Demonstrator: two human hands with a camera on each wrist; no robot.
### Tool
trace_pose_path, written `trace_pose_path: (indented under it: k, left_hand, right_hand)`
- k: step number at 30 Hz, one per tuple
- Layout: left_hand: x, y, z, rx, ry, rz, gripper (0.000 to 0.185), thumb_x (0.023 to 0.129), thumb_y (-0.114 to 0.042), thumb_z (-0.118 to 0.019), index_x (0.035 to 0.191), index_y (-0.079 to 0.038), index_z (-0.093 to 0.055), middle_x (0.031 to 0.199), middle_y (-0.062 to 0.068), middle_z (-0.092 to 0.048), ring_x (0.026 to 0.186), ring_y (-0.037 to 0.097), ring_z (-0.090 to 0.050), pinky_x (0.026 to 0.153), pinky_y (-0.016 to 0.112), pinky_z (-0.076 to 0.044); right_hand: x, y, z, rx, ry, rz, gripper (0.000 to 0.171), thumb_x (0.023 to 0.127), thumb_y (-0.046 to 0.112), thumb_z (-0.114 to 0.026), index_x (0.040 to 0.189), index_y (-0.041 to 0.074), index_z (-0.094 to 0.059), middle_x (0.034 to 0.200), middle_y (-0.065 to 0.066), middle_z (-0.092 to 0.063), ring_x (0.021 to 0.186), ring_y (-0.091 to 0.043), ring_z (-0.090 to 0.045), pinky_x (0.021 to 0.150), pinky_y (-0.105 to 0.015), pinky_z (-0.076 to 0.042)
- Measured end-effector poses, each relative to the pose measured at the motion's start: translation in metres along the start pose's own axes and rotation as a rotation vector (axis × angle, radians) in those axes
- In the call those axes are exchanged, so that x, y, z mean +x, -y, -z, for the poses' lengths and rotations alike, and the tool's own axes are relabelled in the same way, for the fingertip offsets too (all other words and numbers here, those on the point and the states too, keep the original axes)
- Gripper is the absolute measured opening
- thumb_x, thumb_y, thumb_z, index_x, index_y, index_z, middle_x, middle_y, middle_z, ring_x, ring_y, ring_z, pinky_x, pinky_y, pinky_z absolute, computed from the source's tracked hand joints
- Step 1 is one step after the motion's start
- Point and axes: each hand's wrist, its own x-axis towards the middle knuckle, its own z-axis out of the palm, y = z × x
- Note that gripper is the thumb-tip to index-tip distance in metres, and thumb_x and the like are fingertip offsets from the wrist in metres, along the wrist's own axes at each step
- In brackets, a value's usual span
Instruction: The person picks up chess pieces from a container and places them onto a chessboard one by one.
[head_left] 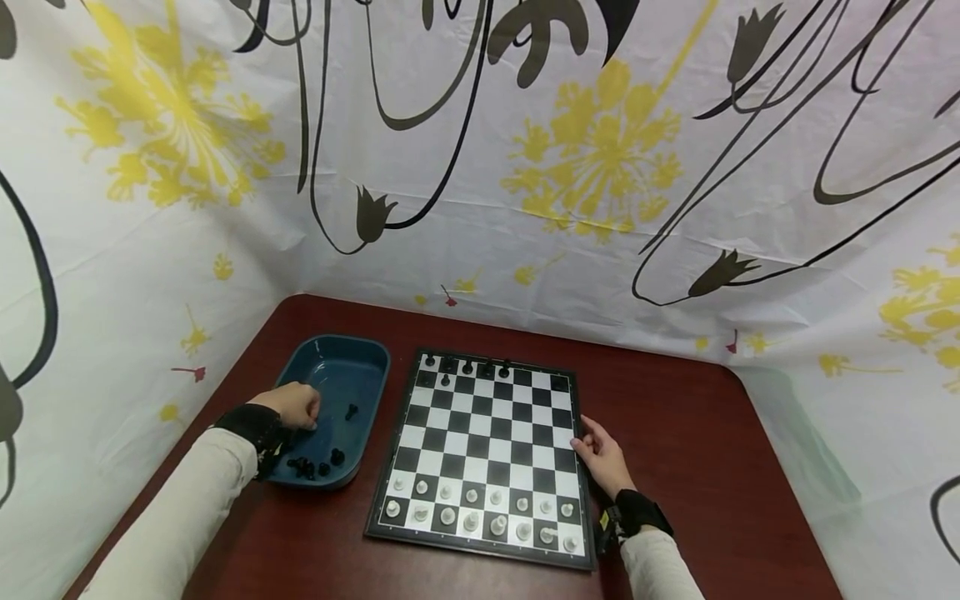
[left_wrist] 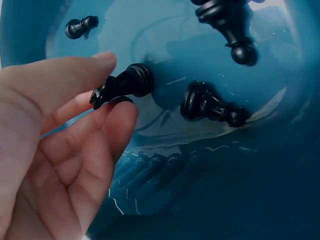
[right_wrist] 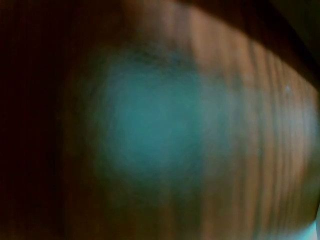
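Observation:
My left hand [head_left: 294,404] reaches down into a blue plastic tub [head_left: 375,392]. In the left wrist view its thumb and fingers pinch a black chess piece [left_wrist: 127,84] by its narrow, jagged end, the round base pointing away. Black pawns [left_wrist: 212,105] lie around it on the tub's bottom. My right hand [head_left: 606,458] rests at the right edge of the chessboard [head_left: 480,429], thumb against the border and fingers loosely bent. White pieces [head_left: 471,521] fill the board's two near rows. Several black pieces [head_left: 467,367] stand along the far left, with one black pawn [head_left: 446,380] before them.
Everything stands on a dark red table [head_left: 690,467] with rounded corners. A white cloth [head_left: 465,167] with flower prints hangs around its far side and both sides. More black pieces [head_left: 303,467] lie in the tub's near end. The right wrist view shows only blurred tabletop.

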Motion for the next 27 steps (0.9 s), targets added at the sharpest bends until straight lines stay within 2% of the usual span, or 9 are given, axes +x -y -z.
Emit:
trace_pose_path:
  k: [12, 21, 27]
  left_hand:
    - [0.002, -0.005, 0.003, 0.040, -0.021, 0.008, 0.019, 0.066, 0.007, -0.061, 0.066, -0.010, -0.053, 0.061, -0.002, -0.046, 0.054, 0.013, -0.042, 0.050, 0.025, -0.035]
    - [0.009, -0.005, 0.028, 0.061, -0.032, -0.040, 0.015, 0.070, 0.008, -0.058, 0.073, -0.007, -0.057, 0.069, -0.001, -0.053, 0.060, 0.013, -0.044, 0.054, 0.026, -0.038]
    - [0.020, -0.021, 0.046, 0.081, -0.069, -0.084, 0.013, 0.074, 0.006, -0.058, 0.077, -0.006, -0.060, 0.073, 0.001, -0.055, 0.064, 0.015, -0.046, 0.057, 0.028, -0.040]
  right_hand:
    - [0.000, -0.001, -0.001, 0.007, 0.011, -0.020, 0.051, 0.087, 0.018, -0.061, 0.132, 0.005, -0.043, 0.075, -0.004, -0.048, 0.063, -0.012, -0.043, 0.060, -0.024, -0.034]
    - [0.000, -0.002, 0.001, 0.007, 0.012, -0.003, 0.050, 0.087, 0.017, -0.061, 0.132, 0.004, -0.043, 0.074, -0.004, -0.048, 0.061, -0.011, -0.042, 0.060, -0.023, -0.034]
    - [0.001, -0.002, 0.001, 0.006, -0.002, 0.004, 0.051, 0.086, 0.017, -0.061, 0.132, 0.003, -0.043, 0.074, -0.004, -0.048, 0.061, -0.011, -0.042, 0.059, -0.023, -0.034]
